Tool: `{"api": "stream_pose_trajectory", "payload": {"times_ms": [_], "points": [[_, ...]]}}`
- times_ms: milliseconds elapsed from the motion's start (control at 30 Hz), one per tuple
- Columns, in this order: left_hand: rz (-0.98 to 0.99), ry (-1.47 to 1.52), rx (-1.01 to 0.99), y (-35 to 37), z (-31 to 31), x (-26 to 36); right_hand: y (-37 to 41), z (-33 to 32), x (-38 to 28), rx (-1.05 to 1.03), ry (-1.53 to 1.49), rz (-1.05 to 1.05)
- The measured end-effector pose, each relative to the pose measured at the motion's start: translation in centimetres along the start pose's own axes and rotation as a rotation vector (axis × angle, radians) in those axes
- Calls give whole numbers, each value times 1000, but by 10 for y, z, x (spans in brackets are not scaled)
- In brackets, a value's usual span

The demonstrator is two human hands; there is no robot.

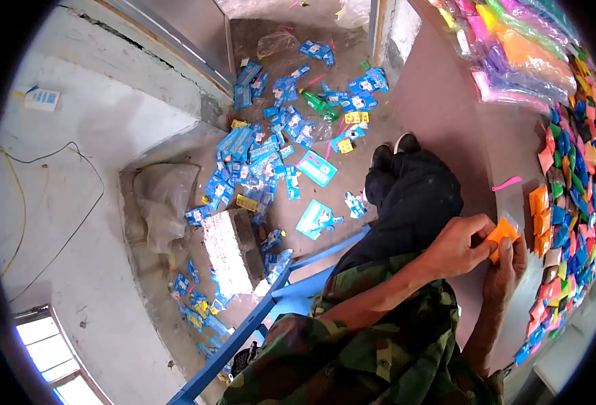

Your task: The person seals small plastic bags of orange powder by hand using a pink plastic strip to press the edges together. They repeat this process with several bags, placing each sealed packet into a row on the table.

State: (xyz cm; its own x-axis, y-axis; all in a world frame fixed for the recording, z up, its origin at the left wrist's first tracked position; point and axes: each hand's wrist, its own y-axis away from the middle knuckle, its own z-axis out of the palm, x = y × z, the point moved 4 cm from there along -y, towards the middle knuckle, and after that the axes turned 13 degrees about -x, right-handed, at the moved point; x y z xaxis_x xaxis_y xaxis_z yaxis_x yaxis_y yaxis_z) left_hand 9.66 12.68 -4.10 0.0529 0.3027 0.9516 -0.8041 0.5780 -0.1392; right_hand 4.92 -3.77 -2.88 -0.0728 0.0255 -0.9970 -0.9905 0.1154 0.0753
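A small orange packet (503,236) with a clear plastic edge is held between my two hands, above the table's near edge. The fingers of my left hand (456,246) pinch its left side. From below and to the right, my right hand (506,270) grips it with the thumb against its face. Just past my hands, several matching orange packets (539,219) are lined up on the table. A pink plastic stick (507,183) with a wider end lies near them.
Many colourful small packets (581,175) cover the table's far side, beside larger clear bags (524,50) of coloured packets. Torn blue boxes (264,162), a green bottle (319,102) and a concrete block (234,250) litter the floor. A blue metal frame (271,304) stands by my seat.
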Motion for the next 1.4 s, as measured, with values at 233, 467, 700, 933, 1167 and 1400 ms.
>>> {"api": "stream_pose_trajectory", "payload": {"times_ms": [233,467,700,933,1167,1400], "points": [[32,111,-12,2,17,-5,12,-16,-2,27,-9,-7],[-2,37,-85,6,27,-11,32,-32,11,115,-54,18],[-12,75,-117,9,43,-11,45,-39,12,84,-119,-42],[-11,-42,-151,13,45,-7,53,-44,20,87,-162,-19],[0,2,-98,10,50,-6,51,-43,21,48,-192,-42],[1,3,-136,9,55,-2,54,-51,25,73,-158,-73]]}}
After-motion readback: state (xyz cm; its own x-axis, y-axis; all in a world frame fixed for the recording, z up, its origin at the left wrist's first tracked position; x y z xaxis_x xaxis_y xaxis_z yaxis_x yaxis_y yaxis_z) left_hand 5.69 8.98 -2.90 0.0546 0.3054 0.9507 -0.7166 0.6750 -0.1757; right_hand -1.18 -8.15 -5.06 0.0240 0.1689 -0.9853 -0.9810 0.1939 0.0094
